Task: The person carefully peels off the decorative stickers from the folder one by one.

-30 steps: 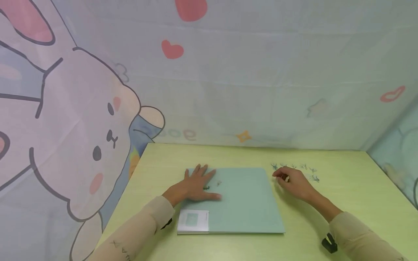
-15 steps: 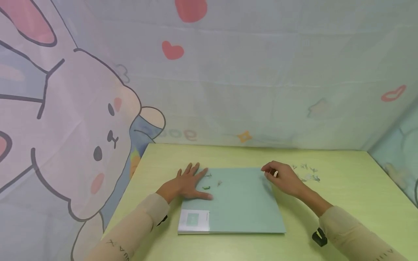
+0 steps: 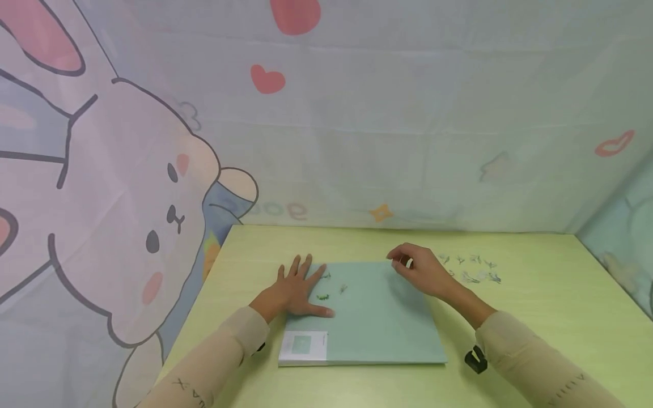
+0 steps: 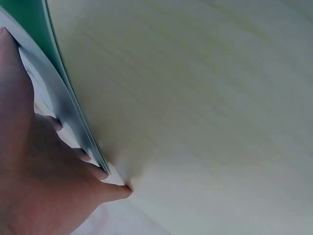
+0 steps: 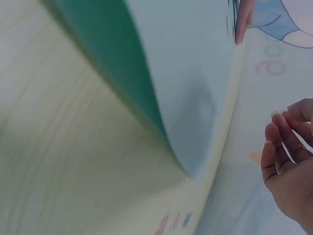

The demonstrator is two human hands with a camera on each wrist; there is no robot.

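A flat mint-green booklet (image 3: 377, 317) with a white label (image 3: 308, 346) lies on the table. My left hand (image 3: 291, 294) rests on its left side with fingers spread; in the left wrist view, the same hand (image 4: 54, 171) lies along the booklet's edge. Beside it on the cover are a small green sprig (image 3: 323, 297) and a pale flower-like piece (image 3: 343, 288). My right hand (image 3: 420, 272) is over the booklet's far right part, thumb and index fingertips close together. In the right wrist view, that hand (image 5: 288, 166) has curled fingers; I cannot tell whether a small piece is between them.
Several small flower-like pieces (image 3: 475, 259) lie on the pale yellow-green table (image 3: 541, 306), right of the booklet. A cloth backdrop (image 3: 388, 113) with a printed rabbit and hearts stands behind and to the left.
My right hand has moved left from the small pieces on the table to over the booklet. My left hand has slid slightly left, uncovering a sprig on the cover.
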